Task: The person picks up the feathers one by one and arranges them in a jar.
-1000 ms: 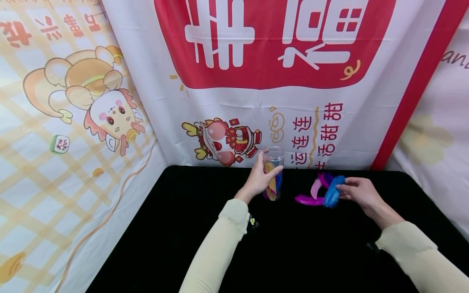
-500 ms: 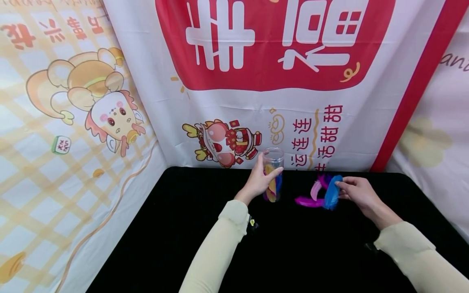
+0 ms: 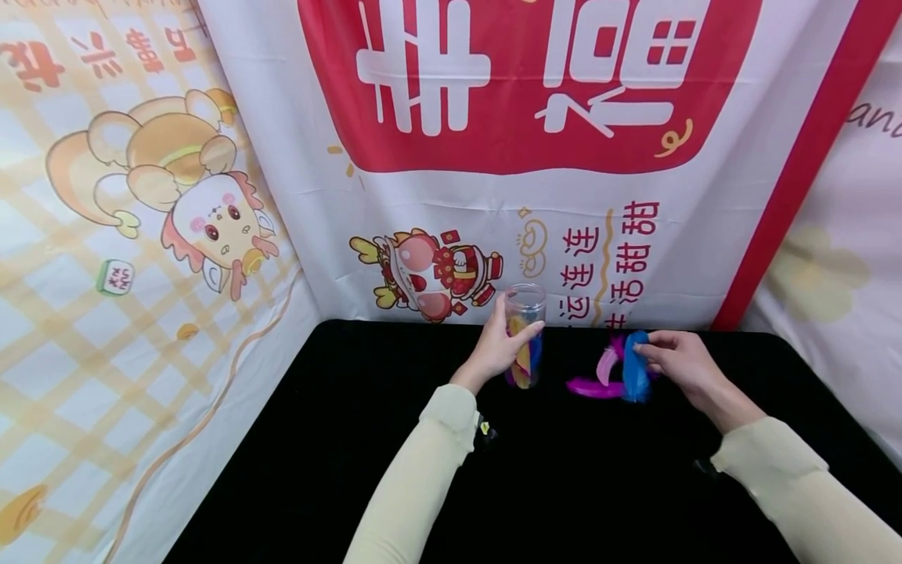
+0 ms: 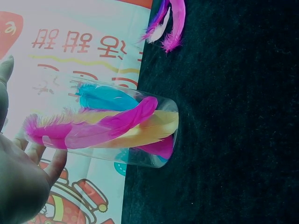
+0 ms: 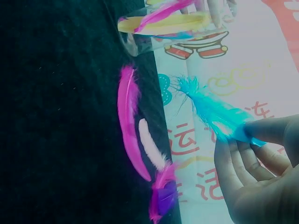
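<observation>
My left hand (image 3: 496, 345) grips a clear, open-topped jar (image 3: 526, 298) that stands upright near the back of the black table. Inside it, in the left wrist view, are a yellow feather (image 4: 163, 126), a magenta feather (image 4: 112, 126) and a blue feather (image 4: 105, 97). My right hand (image 3: 687, 364) pinches another blue feather (image 5: 210, 107) by one end between thumb and fingers, its frayed end pointing away. Below and left of this hand lie a long magenta feather (image 5: 127, 116), a pale pink feather (image 5: 150, 142) and a purple feather (image 5: 167, 196) overlapping a pink one.
The black table (image 3: 451, 486) ends at the back against a white and red printed cloth (image 3: 437, 196). A patterned cloth (image 3: 141, 329) stands along the left side, and a pale cloth (image 3: 831, 298) along the right.
My right hand has shifted slightly left with the blue feather, which now hangs more upright. The left hand and the jar have stayed in place.
</observation>
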Demonstrator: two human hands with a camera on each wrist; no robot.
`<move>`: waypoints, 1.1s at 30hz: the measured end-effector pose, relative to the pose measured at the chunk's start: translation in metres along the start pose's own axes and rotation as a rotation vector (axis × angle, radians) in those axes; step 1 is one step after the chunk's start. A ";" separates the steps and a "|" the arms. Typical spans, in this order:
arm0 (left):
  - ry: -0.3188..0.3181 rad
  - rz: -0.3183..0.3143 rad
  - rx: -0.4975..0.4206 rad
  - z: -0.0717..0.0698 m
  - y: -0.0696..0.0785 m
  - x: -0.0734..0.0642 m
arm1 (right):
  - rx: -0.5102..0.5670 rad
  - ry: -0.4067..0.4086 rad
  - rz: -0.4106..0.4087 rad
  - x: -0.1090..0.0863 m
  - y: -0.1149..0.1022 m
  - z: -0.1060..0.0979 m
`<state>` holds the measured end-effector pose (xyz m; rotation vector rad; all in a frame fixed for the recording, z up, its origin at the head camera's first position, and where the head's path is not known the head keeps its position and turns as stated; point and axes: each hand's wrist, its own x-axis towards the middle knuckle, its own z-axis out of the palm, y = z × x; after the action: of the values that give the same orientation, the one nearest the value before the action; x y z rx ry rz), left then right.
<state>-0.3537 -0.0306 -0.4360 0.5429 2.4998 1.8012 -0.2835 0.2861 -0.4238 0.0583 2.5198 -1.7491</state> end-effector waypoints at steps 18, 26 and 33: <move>-0.001 -0.001 0.006 -0.001 0.001 0.000 | -0.009 -0.001 0.002 0.006 -0.043 0.013; -0.002 -0.012 -0.001 -0.002 0.002 0.001 | -0.033 0.009 -0.032 0.007 -0.058 0.019; 0.002 -0.013 0.003 -0.002 0.001 0.000 | -0.073 0.001 -0.043 0.010 -0.070 0.021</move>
<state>-0.3541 -0.0317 -0.4342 0.5234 2.5021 1.7943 -0.2974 0.2417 -0.3666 0.0008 2.6022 -1.6704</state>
